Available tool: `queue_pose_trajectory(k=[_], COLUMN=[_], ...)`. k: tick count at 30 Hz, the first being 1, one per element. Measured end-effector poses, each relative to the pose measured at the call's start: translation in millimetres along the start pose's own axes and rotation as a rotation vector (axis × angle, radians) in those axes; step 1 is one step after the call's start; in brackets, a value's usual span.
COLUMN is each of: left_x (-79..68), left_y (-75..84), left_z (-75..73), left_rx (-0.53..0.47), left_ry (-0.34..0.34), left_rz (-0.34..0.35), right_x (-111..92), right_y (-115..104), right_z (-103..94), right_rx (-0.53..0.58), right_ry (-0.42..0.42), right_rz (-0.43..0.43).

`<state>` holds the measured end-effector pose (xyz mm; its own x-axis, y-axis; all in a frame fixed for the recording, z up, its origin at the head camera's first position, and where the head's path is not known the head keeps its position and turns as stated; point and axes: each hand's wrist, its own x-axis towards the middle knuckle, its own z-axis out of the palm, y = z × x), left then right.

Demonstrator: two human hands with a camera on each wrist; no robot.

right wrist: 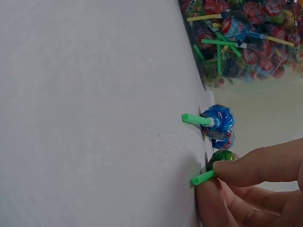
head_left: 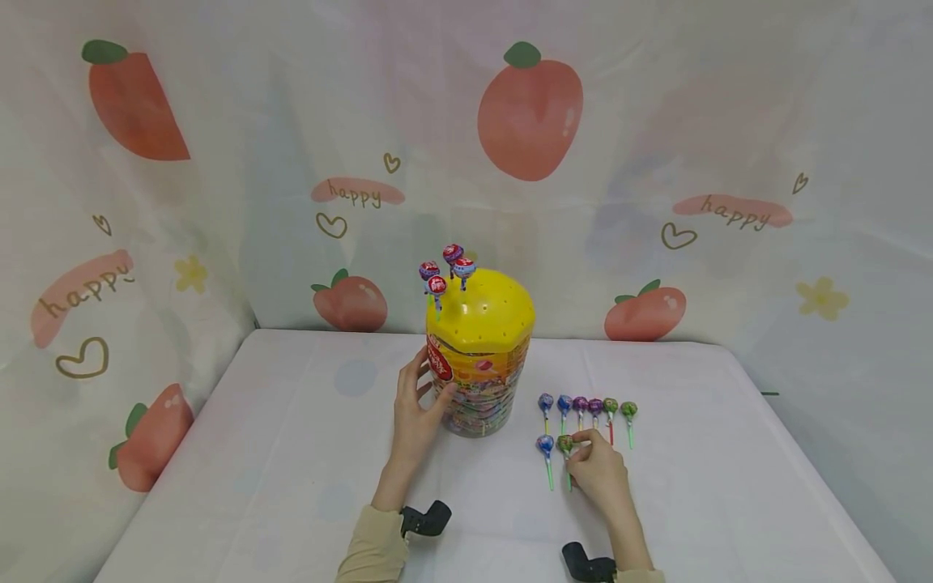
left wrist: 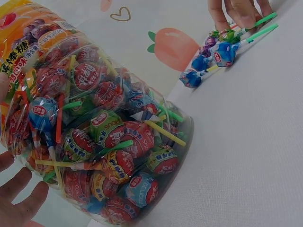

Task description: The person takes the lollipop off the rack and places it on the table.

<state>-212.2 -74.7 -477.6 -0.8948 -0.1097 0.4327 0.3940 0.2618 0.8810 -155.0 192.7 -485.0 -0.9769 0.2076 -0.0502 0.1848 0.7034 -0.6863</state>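
My left hand point(head_left: 415, 419) holds the left side of a clear plastic lollipop jar point(head_left: 481, 405), thumb at its front and fingers around the far side. The jar stands upright, packed with wrapped lollipops, under a yellow holed lid point(head_left: 487, 312). Several lollipops point(head_left: 436, 285) stick up from the lid's left part. To the right of the jar, my right hand point(head_left: 599, 471) pinches a green-wrapped lollipop point(right wrist: 222, 157) by its green stick between thumb and finger, low over the table. Beside it lies a blue-wrapped lollipop point(head_left: 545, 444), its green stick pointing toward me.
Behind my right hand, several lollipops point(head_left: 580, 403) lie in a row on the white tablecloth point(head_left: 291, 453), wrapped in blue, purple and green. A cloth backdrop point(head_left: 437, 105) printed with fruit rises at the table's far edge.
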Motion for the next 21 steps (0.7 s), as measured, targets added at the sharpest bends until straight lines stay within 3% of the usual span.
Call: queue_pose_trajectory(k=[9, 21], left_x=[-0.6, -0.4], left_y=[-0.3, 0.3], left_z=[0.8, -0.1], left_rx=[0.005, -0.006], left_ry=[0.003, 0.000], left_rz=[-0.002, -0.009], right_x=[-0.8, -4.1], right_y=[-1.9, -18.7], right_z=[-2.1, -13.4], right_rx=[-0.008, -0.026], right_ry=[-0.001, 0.059], right_rz=[0.003, -0.014])
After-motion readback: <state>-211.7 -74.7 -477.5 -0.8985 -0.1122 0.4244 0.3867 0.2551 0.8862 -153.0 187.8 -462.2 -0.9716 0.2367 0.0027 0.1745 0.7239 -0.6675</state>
